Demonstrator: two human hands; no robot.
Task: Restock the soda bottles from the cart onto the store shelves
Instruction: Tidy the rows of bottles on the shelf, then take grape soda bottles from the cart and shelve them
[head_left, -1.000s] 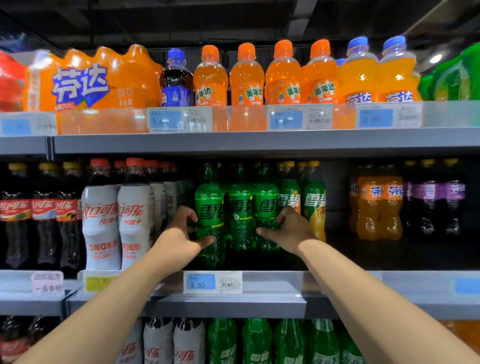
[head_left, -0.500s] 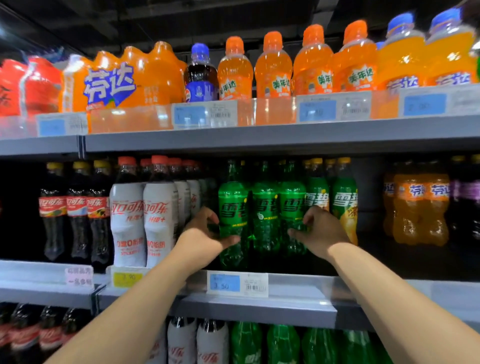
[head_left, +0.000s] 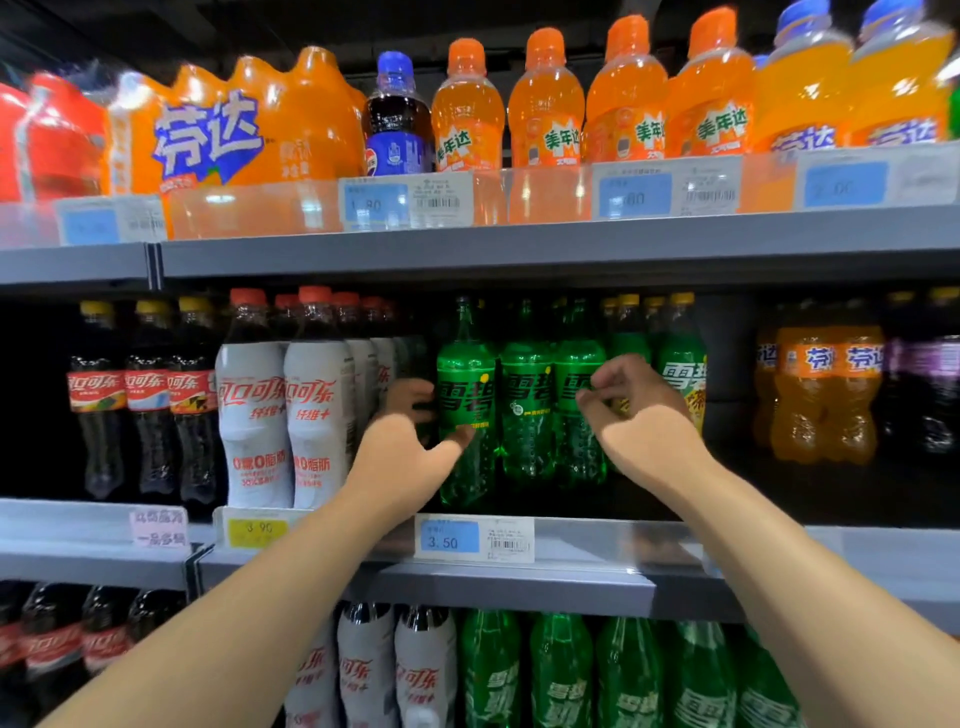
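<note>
Head view, L hand (head_left: 410, 457) fingers (head_left: 410, 391) round green bottle (head_left: 465, 405)

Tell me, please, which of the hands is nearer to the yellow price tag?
Left. The left hand is just up and right of the yellow price tag; the right hand is farther right.

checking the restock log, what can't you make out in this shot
Head view only:
- Cart: not in frame.
- Left hand fingertips: hidden behind the leftmost green bottle.
- Right hand grip: fingers curled, contact unclear.
- Top price tags: blurred.
- Shelf depth behind front rows: dark.
</note>
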